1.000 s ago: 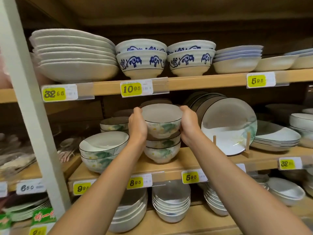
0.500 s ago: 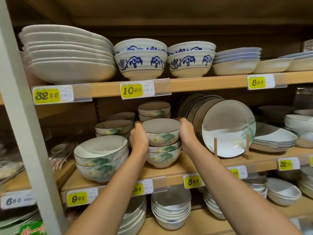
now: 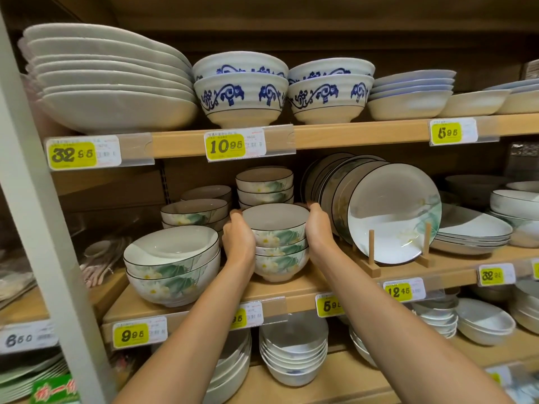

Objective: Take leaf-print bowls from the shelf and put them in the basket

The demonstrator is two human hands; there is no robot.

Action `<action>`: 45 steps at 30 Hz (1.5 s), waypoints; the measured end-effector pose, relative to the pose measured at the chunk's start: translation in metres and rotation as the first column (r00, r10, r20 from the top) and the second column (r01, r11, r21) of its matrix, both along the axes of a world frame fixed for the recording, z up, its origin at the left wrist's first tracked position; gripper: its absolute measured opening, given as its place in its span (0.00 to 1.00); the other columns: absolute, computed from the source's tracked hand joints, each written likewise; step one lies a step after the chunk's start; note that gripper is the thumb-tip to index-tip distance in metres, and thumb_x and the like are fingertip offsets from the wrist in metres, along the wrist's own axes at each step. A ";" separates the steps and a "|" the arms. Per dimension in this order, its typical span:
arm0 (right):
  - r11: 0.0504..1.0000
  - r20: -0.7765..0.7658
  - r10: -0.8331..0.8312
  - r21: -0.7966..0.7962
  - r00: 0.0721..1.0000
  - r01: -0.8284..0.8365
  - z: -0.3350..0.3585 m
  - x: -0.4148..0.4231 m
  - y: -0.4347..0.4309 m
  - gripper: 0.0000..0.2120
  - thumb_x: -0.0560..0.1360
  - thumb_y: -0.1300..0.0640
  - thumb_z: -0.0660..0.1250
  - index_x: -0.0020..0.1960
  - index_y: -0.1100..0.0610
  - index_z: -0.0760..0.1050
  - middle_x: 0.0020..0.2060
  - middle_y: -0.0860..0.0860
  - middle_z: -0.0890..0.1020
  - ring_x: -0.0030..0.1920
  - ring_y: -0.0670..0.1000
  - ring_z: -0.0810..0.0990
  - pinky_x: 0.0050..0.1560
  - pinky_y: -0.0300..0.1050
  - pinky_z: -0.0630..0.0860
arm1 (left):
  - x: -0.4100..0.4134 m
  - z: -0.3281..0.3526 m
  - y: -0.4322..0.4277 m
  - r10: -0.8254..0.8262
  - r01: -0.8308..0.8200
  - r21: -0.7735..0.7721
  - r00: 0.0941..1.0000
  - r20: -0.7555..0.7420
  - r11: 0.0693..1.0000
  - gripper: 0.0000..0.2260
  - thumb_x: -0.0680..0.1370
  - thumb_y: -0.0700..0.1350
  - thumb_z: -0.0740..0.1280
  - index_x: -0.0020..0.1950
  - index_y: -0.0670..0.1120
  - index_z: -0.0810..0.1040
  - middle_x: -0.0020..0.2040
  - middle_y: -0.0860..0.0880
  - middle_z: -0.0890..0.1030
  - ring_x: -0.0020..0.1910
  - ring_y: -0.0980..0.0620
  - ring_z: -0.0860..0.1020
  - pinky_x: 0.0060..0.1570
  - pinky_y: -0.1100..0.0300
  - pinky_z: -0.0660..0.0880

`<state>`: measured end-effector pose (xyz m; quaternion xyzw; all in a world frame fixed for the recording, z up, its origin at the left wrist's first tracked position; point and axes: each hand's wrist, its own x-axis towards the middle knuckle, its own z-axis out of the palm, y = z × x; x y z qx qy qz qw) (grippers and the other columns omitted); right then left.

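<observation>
Though the stack of leaf-print bowls (image 3: 278, 243) is clasped on both sides by the left hand (image 3: 239, 240) and right hand (image 3: 319, 228), it is seen resting on the middle shelf (image 3: 294, 288), lifting and basketing judged undone.

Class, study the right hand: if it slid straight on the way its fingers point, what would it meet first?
Likely the upright plates just beyond the right hand; the rear bowl stack sits further left. Depth is unclear.

Upper left: you see stacked white platters (image 3: 110, 91).
Beside them: two stacks of blue-scroll bowls (image 3: 240, 94).
Right: plates (image 3: 393, 214) upright in a wooden rack (image 3: 370, 258).
Below: nested white bowls (image 3: 293, 354).
Tag: your yellow price label (image 3: 224, 147) reads 10.95.
</observation>
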<state>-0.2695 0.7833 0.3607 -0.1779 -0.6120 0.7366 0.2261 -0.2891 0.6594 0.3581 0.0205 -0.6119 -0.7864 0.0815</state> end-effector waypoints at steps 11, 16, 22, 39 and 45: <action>0.999 0.028 -0.041 0.037 0.999 0.040 -0.004 -0.001 -0.001 0.19 0.80 0.46 0.51 0.47 0.56 0.76 0.50 0.58 0.83 0.52 0.57 0.80 0.61 0.59 0.75 | -0.004 -0.005 0.002 0.014 -0.014 -0.019 1.000 0.008 1.000 0.31 0.68 0.58 0.50 0.58 0.42 0.80 0.54 0.42 0.82 0.54 0.40 0.79 0.61 0.43 0.74; 1.000 0.038 0.002 0.000 0.999 -0.002 -0.004 -0.001 -0.001 0.22 0.79 0.44 0.51 0.56 0.58 0.76 0.51 0.57 0.82 0.53 0.57 0.80 0.63 0.58 0.74 | -0.005 -0.006 0.002 0.012 -0.012 -0.021 1.000 0.002 1.000 0.28 0.70 0.57 0.51 0.56 0.44 0.80 0.53 0.43 0.83 0.53 0.41 0.80 0.61 0.44 0.74; 1.000 0.040 0.003 -0.003 0.999 -0.002 -0.004 -0.001 -0.002 0.26 0.79 0.42 0.48 0.59 0.58 0.76 0.53 0.57 0.82 0.55 0.57 0.80 0.63 0.58 0.74 | -0.003 -0.006 0.002 0.036 -0.036 -0.021 0.999 0.006 0.999 0.29 0.70 0.57 0.50 0.59 0.42 0.79 0.55 0.42 0.82 0.55 0.41 0.78 0.63 0.43 0.73; 1.000 0.023 -0.017 -0.016 1.000 0.017 -0.005 -0.002 -0.005 0.28 0.76 0.39 0.49 0.58 0.57 0.77 0.52 0.56 0.82 0.53 0.57 0.80 0.62 0.58 0.74 | -0.001 -0.007 0.004 0.026 -0.026 0.015 1.000 0.013 1.000 0.30 0.72 0.58 0.50 0.62 0.41 0.77 0.58 0.41 0.81 0.57 0.41 0.78 0.64 0.43 0.72; 1.000 0.012 -0.014 -0.014 1.000 0.014 -0.006 0.000 -0.007 0.29 0.75 0.38 0.49 0.56 0.57 0.77 0.51 0.56 0.82 0.53 0.56 0.80 0.62 0.58 0.75 | 0.003 -0.006 0.003 0.013 -0.013 0.037 1.000 0.018 0.999 0.32 0.70 0.60 0.49 0.62 0.42 0.77 0.56 0.42 0.81 0.56 0.42 0.79 0.63 0.42 0.73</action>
